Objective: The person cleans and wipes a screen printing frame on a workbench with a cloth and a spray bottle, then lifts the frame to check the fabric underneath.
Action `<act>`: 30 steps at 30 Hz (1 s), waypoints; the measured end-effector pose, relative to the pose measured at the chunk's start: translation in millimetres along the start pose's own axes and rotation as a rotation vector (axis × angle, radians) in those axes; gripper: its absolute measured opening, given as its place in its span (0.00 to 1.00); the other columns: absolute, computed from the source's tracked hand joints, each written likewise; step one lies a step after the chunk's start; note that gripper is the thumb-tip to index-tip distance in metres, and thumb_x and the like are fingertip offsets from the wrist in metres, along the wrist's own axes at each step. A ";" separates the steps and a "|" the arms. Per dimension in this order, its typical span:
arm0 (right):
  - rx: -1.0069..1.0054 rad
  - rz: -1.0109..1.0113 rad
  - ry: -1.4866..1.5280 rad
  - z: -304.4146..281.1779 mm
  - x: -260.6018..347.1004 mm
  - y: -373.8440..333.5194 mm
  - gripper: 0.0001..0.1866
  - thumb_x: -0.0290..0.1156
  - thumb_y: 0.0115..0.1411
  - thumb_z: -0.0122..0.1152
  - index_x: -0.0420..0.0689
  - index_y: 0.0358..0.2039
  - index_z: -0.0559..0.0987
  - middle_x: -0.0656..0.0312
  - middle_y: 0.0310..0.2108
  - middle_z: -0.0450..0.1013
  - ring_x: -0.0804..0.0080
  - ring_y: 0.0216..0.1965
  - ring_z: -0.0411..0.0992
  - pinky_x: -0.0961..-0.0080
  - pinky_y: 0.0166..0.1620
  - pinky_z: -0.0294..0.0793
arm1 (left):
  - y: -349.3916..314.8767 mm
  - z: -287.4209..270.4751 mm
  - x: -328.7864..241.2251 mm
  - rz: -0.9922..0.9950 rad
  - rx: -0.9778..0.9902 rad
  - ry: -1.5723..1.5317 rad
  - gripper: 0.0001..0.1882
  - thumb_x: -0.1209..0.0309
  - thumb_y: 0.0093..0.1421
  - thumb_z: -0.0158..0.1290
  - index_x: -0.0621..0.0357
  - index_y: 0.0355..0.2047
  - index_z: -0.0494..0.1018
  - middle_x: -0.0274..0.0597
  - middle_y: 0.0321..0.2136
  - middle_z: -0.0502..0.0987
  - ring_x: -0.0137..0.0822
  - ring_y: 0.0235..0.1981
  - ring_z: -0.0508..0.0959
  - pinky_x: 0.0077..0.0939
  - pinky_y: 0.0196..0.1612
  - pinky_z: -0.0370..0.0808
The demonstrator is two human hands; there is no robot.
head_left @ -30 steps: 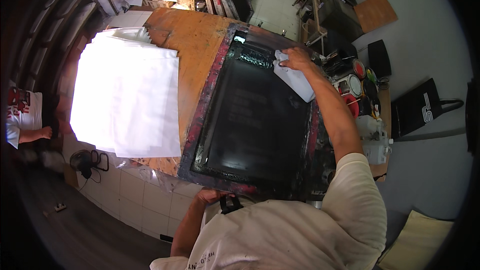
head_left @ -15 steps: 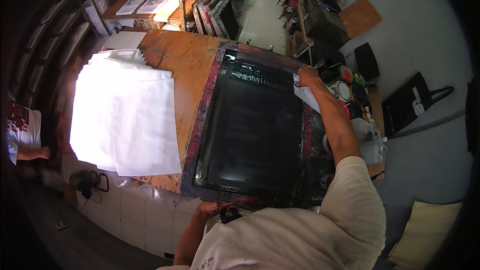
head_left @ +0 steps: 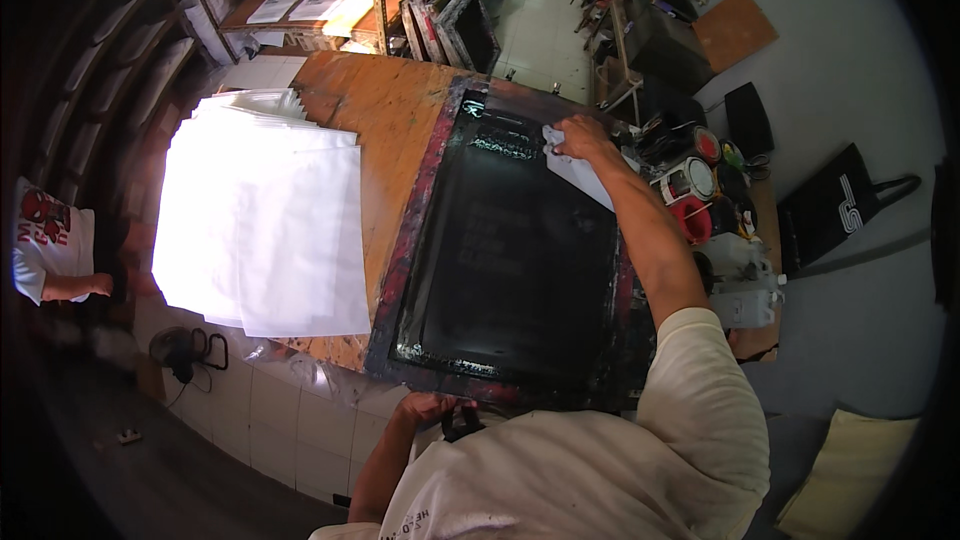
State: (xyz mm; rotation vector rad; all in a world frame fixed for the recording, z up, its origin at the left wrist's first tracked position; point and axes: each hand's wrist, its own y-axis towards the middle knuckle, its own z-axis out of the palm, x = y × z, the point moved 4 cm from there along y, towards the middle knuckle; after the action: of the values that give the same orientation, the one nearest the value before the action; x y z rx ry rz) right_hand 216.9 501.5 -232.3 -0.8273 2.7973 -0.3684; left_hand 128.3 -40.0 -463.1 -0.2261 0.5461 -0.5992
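Note:
A large dark printing screen (head_left: 520,270) with red-and-black stained borders lies across the wooden table in front of me. Over its far right part, my right hand (head_left: 582,137) pinches a crumpled white sheet (head_left: 580,178), paper or cloth, which hangs against the dark mesh. Wet, glossy streaks show near the screen's far left corner, and faint lettering shows in its middle. At the near edge, my left hand (head_left: 430,406) has its fingers curled at the screen's frame beside a black loop; the fingertips are partly hidden.
A stack of white sheets (head_left: 265,220) covers the table's left side. Ink cans (head_left: 690,180) and translucent jugs (head_left: 745,300) crowd the right edge. Spare frames (head_left: 450,25) lean beyond the far edge. Another person (head_left: 60,245) stands at far left, near a fan (head_left: 175,350).
My right hand has moved left from the screen's right border over the mesh, carrying the white sheet. My left hand stays at the near edge. The whole view has shifted slightly.

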 end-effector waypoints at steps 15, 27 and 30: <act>0.040 0.126 -0.084 5.9 -55.4 -37.5 0.29 0.47 0.48 0.68 0.48 0.49 0.77 0.54 0.48 0.73 0.59 0.53 0.69 0.67 0.54 0.70 | -5.1 13.6 -12.8 -0.196 0.006 -0.181 0.12 0.75 0.65 0.41 0.71 0.43 0.70 0.55 0.42 0.75 0.21 0.29 0.75 0.05 0.29 0.73; -0.257 0.253 0.313 29.5 -113.4 -123.3 0.40 0.53 0.44 0.70 0.48 0.55 0.72 0.49 0.50 0.72 0.51 0.52 0.69 0.63 0.56 0.67 | -5.5 -6.8 -11.1 -0.181 0.100 -0.109 0.14 0.69 0.61 0.52 0.66 0.43 0.71 0.51 0.41 0.75 0.19 0.29 0.75 0.06 0.28 0.74; -0.394 0.282 0.457 15.8 -99.9 -177.5 0.43 0.50 0.44 0.71 0.45 0.59 0.67 0.45 0.50 0.71 0.48 0.51 0.69 0.62 0.55 0.68 | -2.4 -13.7 -10.6 -0.171 -0.014 -0.037 0.15 0.67 0.58 0.55 0.63 0.42 0.73 0.47 0.40 0.76 0.26 0.33 0.76 0.24 0.41 0.77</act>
State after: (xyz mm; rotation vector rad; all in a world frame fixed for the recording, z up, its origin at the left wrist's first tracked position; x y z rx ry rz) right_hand 392.9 410.0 -183.3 -0.4369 3.4233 0.0573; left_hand 112.3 -36.4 -469.3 -0.2989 0.4984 -0.7557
